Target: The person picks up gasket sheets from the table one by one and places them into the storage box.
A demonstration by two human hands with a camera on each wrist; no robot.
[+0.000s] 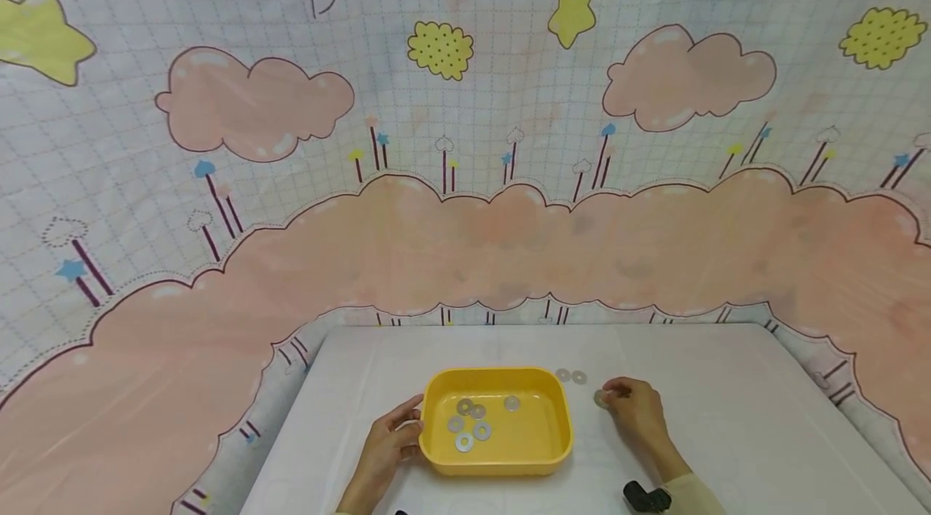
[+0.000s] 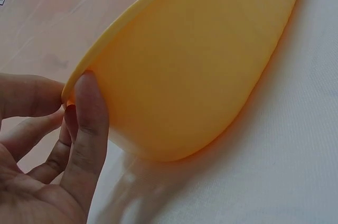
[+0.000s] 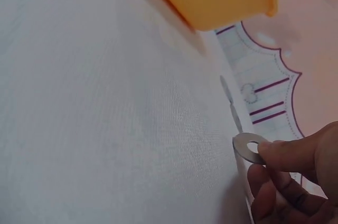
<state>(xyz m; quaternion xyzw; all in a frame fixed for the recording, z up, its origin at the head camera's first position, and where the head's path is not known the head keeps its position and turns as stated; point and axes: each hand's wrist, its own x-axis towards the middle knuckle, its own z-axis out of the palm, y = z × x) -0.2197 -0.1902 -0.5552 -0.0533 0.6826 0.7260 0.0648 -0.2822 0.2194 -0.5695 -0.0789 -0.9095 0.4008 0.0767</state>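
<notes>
A yellow rectangular tray [image 1: 497, 467] stands on the white table, with several flat metal washers [image 1: 464, 442] lying inside it. At its left end, my left hand [image 1: 389, 442] pinches the rim between thumb and fingers, as the left wrist view shows up close on the tray's outer wall [image 2: 185, 65]. To the right of the tray, my right hand [image 1: 640, 416] pinches a single washer [image 3: 244, 147] by its edge between thumb and fingers. Two more washers [image 1: 570, 376] lie side by side on the table between the tray and that hand, a little farther back.
The white tabletop [image 1: 764, 434] runs to a back edge in front of a hanging cloth [image 1: 494, 248] printed with clouds and stars. A black device [image 1: 646, 497] sits on the right wrist, by a pale sleeve [image 1: 694, 495].
</notes>
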